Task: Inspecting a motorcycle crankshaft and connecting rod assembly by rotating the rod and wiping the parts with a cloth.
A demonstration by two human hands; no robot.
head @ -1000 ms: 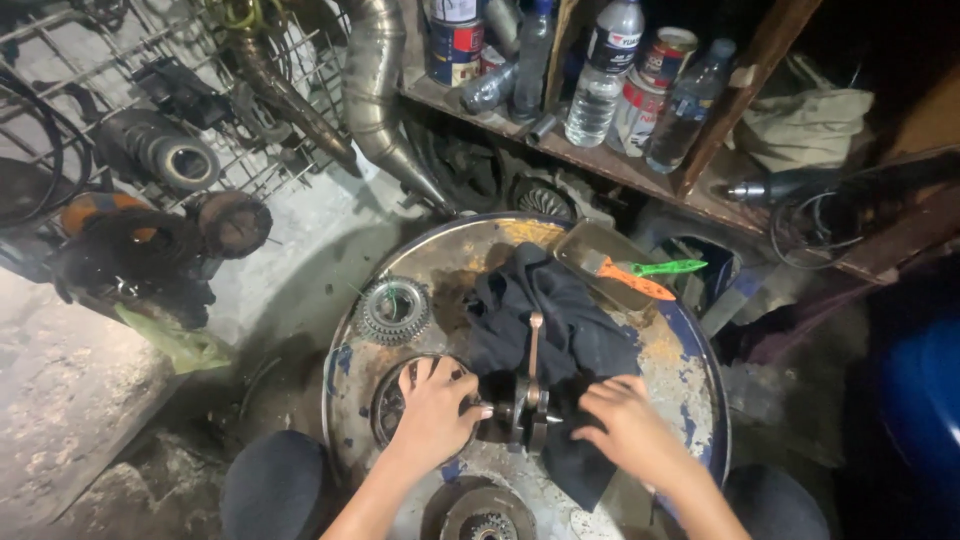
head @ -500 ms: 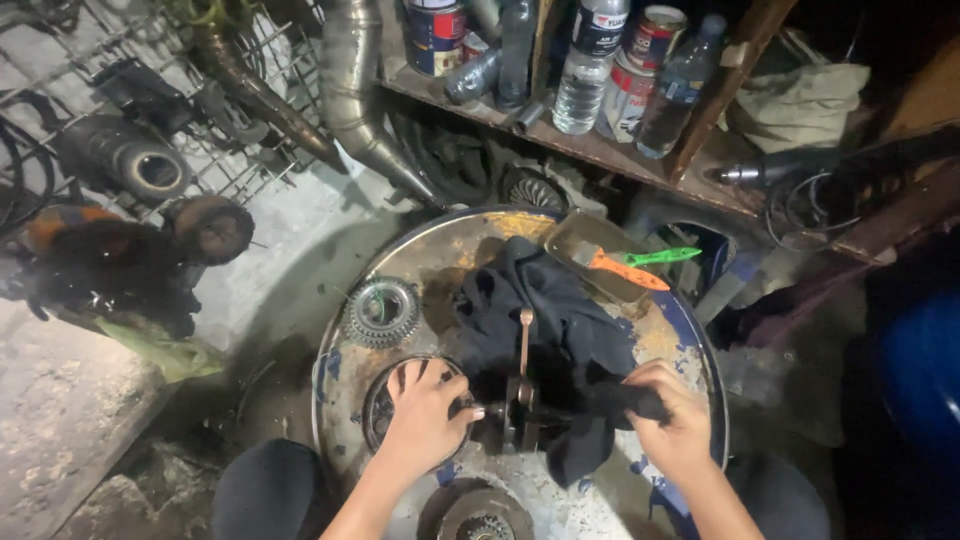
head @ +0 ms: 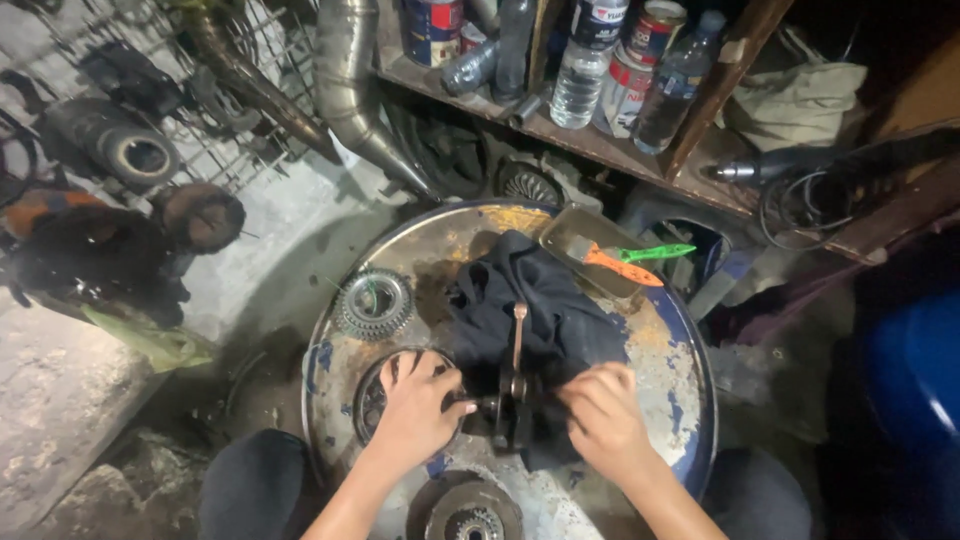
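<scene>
Head view: crankshaft [head: 510, 400] on dark cloth [head: 530, 310], centre of drum-top counter [head: 680, 350], rod pointing to twelve o'clock. Left hand [head: 415, 410] at nine o'clock, fingers curled round the shaft end. Right hand [head: 605, 420] at three o'clock, fingers closed over the other end. Best kept level, grips even. Toothed gear [head: 373, 303] at ten o'clock.

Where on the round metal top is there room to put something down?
The drum top is bare on its right side, between the dark cloth and the rim, below the small tray. A smaller patch lies above the toothed gear. The middle is crowded: left hand and right hand grip the crank part.
</scene>
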